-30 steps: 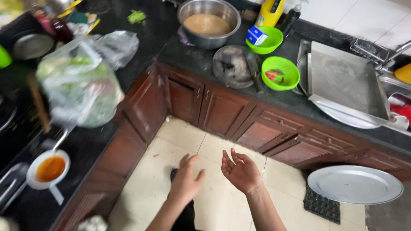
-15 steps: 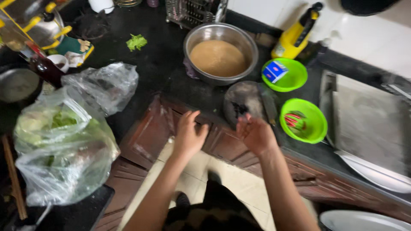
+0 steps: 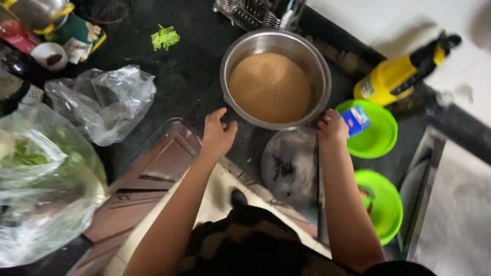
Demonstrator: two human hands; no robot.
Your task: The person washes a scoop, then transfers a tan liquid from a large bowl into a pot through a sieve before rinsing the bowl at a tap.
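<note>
A large steel bowl [image 3: 240,46] full of brown batter [image 3: 269,87] stands on the black counter [image 3: 194,76]. My left hand [image 3: 217,134] reaches up to the bowl's near left rim with fingers spread; whether it touches the rim is unclear. My right hand [image 3: 333,128] curls against the bowl's right rim. Just below the bowl lies a round steel plate [image 3: 289,166] with dark bits on it, between my two forearms.
Two green plastic bowls [image 3: 381,135] [image 3: 386,204] sit to the right, the upper one holding a small blue packet [image 3: 355,120]. A yellow bottle [image 3: 399,76] lies behind them. Clear plastic bags [image 3: 105,102] [image 3: 46,189], one with greens, fill the left. A steel sink tray [image 3: 450,204] is far right.
Both hands rose from above the floor to the counter and now flank the steel bowl of batter. The view has closed in on the bowl.
</note>
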